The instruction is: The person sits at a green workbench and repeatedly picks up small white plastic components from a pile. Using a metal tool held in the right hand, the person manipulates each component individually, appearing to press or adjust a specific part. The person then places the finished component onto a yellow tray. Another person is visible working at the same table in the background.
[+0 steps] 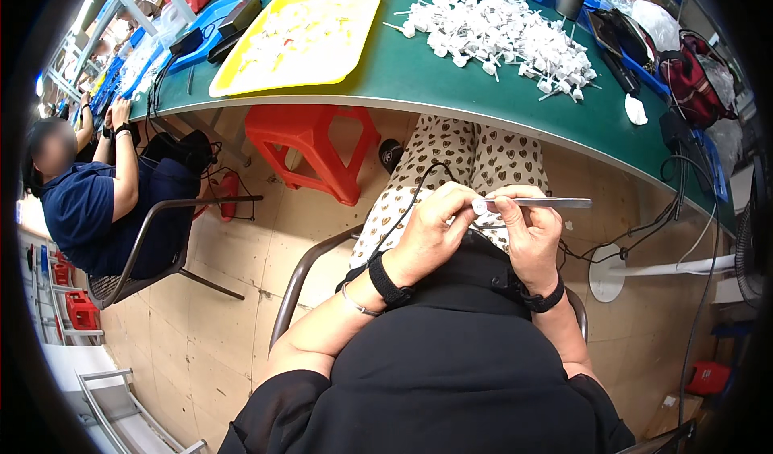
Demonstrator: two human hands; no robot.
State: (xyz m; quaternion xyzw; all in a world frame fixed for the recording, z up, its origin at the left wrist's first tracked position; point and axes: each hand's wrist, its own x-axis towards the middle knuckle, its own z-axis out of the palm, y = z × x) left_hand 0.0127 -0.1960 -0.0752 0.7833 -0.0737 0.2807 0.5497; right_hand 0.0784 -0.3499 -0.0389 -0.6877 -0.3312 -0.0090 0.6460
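Note:
My left hand [435,232] and my right hand [527,228] meet over my lap, well back from the green table [419,79]. The left fingertips pinch a small white plastic part [479,206]. My right hand grips metal tweezers [551,203], whose long end points right, with the tip at the white part. Both wrists wear black bands. A thin black cable runs from my left wrist up over my patterned trousers. A heap of small white plastic parts [499,27] lies on the table ahead.
A yellow tray [306,39] holding white pieces sits on the table's left. A red stool [310,148] stands under the table. A person in a dark blue shirt [88,204] sits at left. Bags and cables [684,75] crowd the right end.

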